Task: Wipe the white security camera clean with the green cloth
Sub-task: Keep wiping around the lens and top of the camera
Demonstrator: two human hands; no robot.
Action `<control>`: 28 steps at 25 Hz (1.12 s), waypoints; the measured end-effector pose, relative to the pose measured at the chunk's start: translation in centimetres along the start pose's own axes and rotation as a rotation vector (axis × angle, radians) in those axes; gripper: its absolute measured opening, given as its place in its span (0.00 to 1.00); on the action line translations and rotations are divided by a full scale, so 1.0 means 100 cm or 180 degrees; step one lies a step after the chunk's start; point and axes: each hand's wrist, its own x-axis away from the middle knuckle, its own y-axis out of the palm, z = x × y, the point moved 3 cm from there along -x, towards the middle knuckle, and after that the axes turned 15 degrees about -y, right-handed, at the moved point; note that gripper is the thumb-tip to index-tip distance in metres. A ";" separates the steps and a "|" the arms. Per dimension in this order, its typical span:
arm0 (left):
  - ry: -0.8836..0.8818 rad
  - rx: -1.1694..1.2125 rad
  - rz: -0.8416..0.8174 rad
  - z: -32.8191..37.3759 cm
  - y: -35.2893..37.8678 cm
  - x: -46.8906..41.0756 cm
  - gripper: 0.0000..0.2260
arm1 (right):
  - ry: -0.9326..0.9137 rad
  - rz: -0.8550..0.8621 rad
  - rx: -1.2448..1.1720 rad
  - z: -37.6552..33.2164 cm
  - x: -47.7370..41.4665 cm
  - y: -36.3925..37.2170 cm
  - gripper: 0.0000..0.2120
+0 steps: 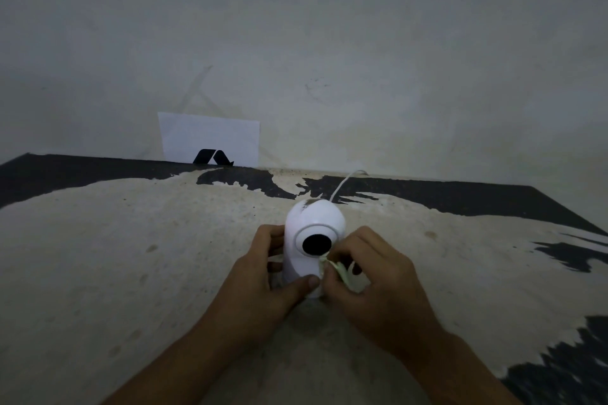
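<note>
The white security camera (312,223) stands upright in the middle of the table, its round black lens (316,244) facing me. A dark smudge marks its top left. My left hand (263,276) grips the camera's left side and base, thumb across the lower front. My right hand (371,276) pinches the crumpled pale green cloth (345,273) and presses a tip of it against the camera body just below and right of the lens.
The worn table top (131,256) is cream with black patches along the back and right edges. A white cable (343,184) runs from behind the camera to the wall. A white paper with a black logo (210,141) leans on the wall at the back left.
</note>
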 end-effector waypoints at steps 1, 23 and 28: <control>0.0001 -0.0004 0.0004 0.000 0.000 0.000 0.26 | -0.0048 -0.0150 0.0010 -0.001 0.001 0.000 0.06; 0.0183 -0.0139 -0.0147 0.000 -0.001 0.001 0.26 | -0.0124 -0.0331 -0.0136 0.010 0.004 -0.005 0.06; 0.0167 -0.0156 -0.0111 0.000 -0.001 0.002 0.24 | -0.0109 -0.0578 -0.0645 0.009 0.006 -0.002 0.05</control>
